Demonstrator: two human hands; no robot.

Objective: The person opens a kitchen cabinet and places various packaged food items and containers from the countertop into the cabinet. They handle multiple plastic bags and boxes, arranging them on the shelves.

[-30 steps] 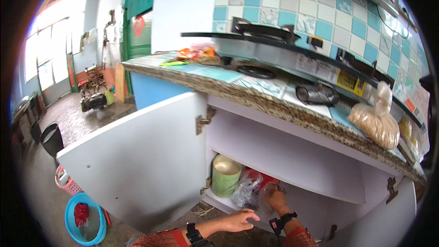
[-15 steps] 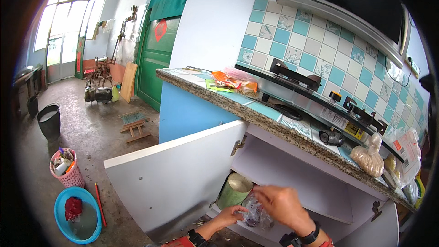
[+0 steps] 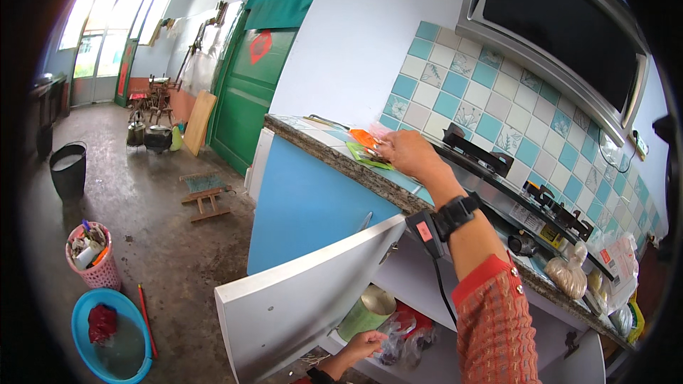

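My right hand [image 3: 414, 154] reaches over the counter, its fingers closed on the packets at the near end of the hob. An orange plastic packet [image 3: 365, 138] and a green packet [image 3: 368, 158] lie at its fingertips, partly covered by the hand. Low in front of the open cupboard is my left hand [image 3: 363, 345], its fingers loosely apart and holding nothing I can see. Beside it, clear plastic bags [image 3: 409, 347] and a red bag [image 3: 420, 320] lie on the cupboard floor. A green cylindrical container [image 3: 368, 313] stands next to them.
A white cupboard door [image 3: 306, 302] hangs open to the left. On the counter are a gas hob [image 3: 509, 188] and a tied bag of grains [image 3: 567, 272]. A blue basin [image 3: 85, 341], pink basket [image 3: 99, 270], black bucket [image 3: 69, 171] and small stool [image 3: 206, 195] stand on the floor.
My right hand has risen from the cupboard to the packets on the counter. The orange packet has shifted under it. My left hand stays low by the bags; a red bag now shows there.
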